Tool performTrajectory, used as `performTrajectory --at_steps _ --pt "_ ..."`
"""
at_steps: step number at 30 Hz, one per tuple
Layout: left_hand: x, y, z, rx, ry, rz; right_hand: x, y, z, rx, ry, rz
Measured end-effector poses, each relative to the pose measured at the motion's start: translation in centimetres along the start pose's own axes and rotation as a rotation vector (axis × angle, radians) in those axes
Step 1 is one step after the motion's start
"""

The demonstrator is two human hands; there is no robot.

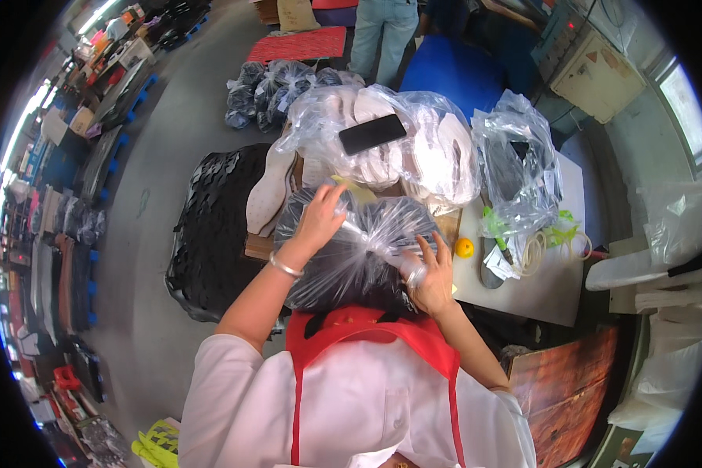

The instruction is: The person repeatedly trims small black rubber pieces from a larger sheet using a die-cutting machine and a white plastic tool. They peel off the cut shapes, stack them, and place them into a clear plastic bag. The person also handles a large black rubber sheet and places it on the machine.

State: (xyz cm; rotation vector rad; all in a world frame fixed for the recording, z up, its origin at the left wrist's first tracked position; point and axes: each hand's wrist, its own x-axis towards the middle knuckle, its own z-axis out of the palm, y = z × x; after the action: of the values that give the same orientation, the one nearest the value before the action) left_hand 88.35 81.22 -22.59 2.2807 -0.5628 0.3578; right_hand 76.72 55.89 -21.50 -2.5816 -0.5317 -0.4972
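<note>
A clear plastic bag (327, 269) with dark contents lies right in front of me, its top gathered into a twisted knot in the middle. My left hand (320, 221), a silver bangle on its wrist, is at the bag's far left side. Its fingers are bent together on a strand of plastic running toward the knot. On the other side, my right hand (435, 279) closes thumb and fingers round a shiny clear bunch of plastic beside the knot. Whether that bunch belongs to the bag is hard to make out.
Beyond the bag, a black phone (373, 134) rests on clear bags of white shoe-insole-shaped pieces (444, 156). An orange fruit (464, 247) and a tape roll (532, 254) sit on the right-hand table (550, 300). Black sheets (210, 234) are piled at left. Another person (384, 39) stands at the back.
</note>
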Motion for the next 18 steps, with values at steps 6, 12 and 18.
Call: performTrajectory --at_steps 6,12,18 --pt "-4.8 5.6 -1.0 -0.255 0.031 -0.185 3.2 -1.8 3.5 1.006 -0.224 0.552" --pt "-5.1 9.3 0.2 -0.27 0.001 0.19 2.5 -0.1 7.7 0.808 -0.325 0.086" --pt "0.7 4.5 1.9 -0.212 0.022 0.247 2.0 -0.8 8.4 0.458 -0.213 0.307"
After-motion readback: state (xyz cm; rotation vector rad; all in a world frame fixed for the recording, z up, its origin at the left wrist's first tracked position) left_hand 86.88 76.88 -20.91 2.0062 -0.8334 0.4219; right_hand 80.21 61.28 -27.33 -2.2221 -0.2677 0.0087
